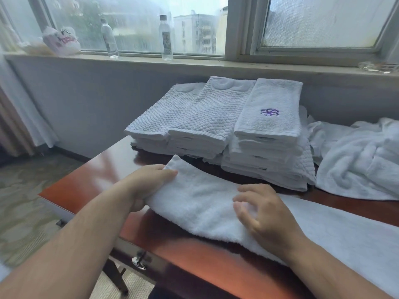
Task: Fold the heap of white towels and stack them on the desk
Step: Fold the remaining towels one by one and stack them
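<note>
Towel (pixel 205 201) — long, white, folded into a narrow strip — lies across the near part of the desk (pixel 97 178), running from the lower right up to the desk's left end. Our left hand (pixel 146 184) grips that left end and holds it raised a little off the wood; we cannot tell which digits sit beneath the cloth. Our right hand (pixel 265 214) rests on top of the strip near its middle, fingers spread and loosely bent, closing on nothing.

Behind the strip, toward the wall under the window, we see the folded towels. A waffle stack (pixel 190 126) stands to the left, its two top pieces overlapping. Just beside it on the right stands a plain stack (pixel 267 145), taller, its top towel bearing a purple emblem (pixel 269 112). The strip lies near the foot of these stacks but apart from them.

At the desk's far right the heap (pixel 356 160) of unfolded towels lies crumpled, right up against the plain stack.

On the sill (pixel 216 61) above stand a left bottle (pixel 109 38) and a right bottle (pixel 165 37), both clear and upright, well apart — and a crumpled bag (pixel 61 41) lies further left.
</note>
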A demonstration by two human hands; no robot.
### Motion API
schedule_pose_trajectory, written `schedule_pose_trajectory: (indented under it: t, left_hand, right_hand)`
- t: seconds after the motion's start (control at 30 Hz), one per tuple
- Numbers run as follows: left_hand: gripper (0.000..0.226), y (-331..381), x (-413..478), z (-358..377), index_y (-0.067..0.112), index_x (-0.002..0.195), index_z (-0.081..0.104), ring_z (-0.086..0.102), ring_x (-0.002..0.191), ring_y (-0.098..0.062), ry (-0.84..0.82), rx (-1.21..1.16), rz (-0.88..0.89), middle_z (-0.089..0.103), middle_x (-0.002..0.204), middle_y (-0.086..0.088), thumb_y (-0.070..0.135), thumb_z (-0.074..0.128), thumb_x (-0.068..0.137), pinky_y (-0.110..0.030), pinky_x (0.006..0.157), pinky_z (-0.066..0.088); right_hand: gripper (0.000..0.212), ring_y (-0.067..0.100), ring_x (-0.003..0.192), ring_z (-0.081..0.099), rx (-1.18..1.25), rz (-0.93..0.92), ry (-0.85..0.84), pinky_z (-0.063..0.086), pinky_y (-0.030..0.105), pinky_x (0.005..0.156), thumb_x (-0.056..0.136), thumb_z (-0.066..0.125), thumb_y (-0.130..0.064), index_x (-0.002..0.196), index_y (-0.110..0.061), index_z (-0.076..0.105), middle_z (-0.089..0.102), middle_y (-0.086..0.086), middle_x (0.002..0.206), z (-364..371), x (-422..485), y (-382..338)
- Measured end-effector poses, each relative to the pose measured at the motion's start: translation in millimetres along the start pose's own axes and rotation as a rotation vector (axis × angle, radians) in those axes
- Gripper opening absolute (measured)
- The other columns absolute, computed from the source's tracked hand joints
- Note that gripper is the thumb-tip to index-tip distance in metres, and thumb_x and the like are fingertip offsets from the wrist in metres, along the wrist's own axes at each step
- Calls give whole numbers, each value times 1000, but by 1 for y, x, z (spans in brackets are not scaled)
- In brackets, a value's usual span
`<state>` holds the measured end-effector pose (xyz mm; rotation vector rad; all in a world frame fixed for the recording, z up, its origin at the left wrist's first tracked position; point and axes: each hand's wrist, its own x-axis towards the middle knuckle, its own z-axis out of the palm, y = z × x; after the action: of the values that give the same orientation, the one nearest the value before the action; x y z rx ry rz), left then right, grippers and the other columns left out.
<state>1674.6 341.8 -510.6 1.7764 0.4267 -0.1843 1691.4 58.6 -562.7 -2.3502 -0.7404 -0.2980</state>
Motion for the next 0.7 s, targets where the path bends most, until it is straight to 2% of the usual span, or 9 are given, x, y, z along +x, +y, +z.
schedule_pose_trajectory:
  t: [0.1,0.23,0.3,0.37,0.4,0.5,0.53,0.63,0.7]
  left_hand:
    - [21,13,-12,2,12,109,74,69,110,-35,-137,-81,89,72,116,-16,25,63,97,-52,101,50]
    - [34,52,-23,34,8,117,71,65,115,-39,-261,-117,179,69,120,-22,28,71,89,-56,106,47]
    - [28,73,-27,69,8,114,72,71,101,-36,-260,-63,211,71,111,-25,27,68,94,-50,95,55]
    - [26,92,-31,113,5,108,72,67,70,-24,-287,-30,242,68,88,-21,28,65,96,-30,65,56]
    - [29,100,-32,136,2,108,71,63,67,-21,-311,-24,251,63,85,-18,28,65,96,-29,61,55]
    - [42,124,-36,204,-7,111,67,60,81,-26,-377,31,311,64,91,-24,31,68,92,-46,81,56]
    - [42,131,-38,226,-5,107,68,59,79,-24,-393,82,348,64,85,-20,34,67,91,-41,76,53]
    - [36,144,-48,289,8,72,66,50,53,-11,-465,185,431,54,56,6,39,64,90,-17,54,39]
    - [33,146,-56,320,16,82,71,59,60,-10,-545,211,463,66,65,11,42,58,96,-19,62,47]
  right_hand:
    - [26,6,97,64,192,-22,190,47,16,80,90,54,-39,74,-28,72,67,-17,89,-16,-6,-12]
    - [34,15,83,73,687,369,-16,55,30,73,88,61,-52,85,-22,79,77,1,90,-47,2,-19]
    - [48,31,86,73,1026,619,-72,58,38,71,95,55,-50,95,-7,78,75,20,100,-64,6,-15]
    - [65,38,89,72,1220,712,-55,61,40,70,98,44,-54,106,3,73,72,27,107,-83,0,-5]
    - [71,39,91,72,1280,714,-30,62,40,71,96,42,-59,107,3,74,71,27,110,-93,-6,2]
    - [82,43,112,67,1392,691,84,58,50,92,92,38,-70,113,1,75,66,29,124,-127,-34,26]
    - [86,44,119,63,1411,673,115,54,52,98,91,37,-72,118,1,72,64,29,128,-140,-46,34]
    - [91,42,128,57,1454,648,208,50,53,103,88,38,-75,127,1,66,59,28,137,-179,-83,58]
    - [91,40,134,52,1489,672,258,43,53,110,90,31,-77,133,-3,63,54,25,143,-202,-106,73]
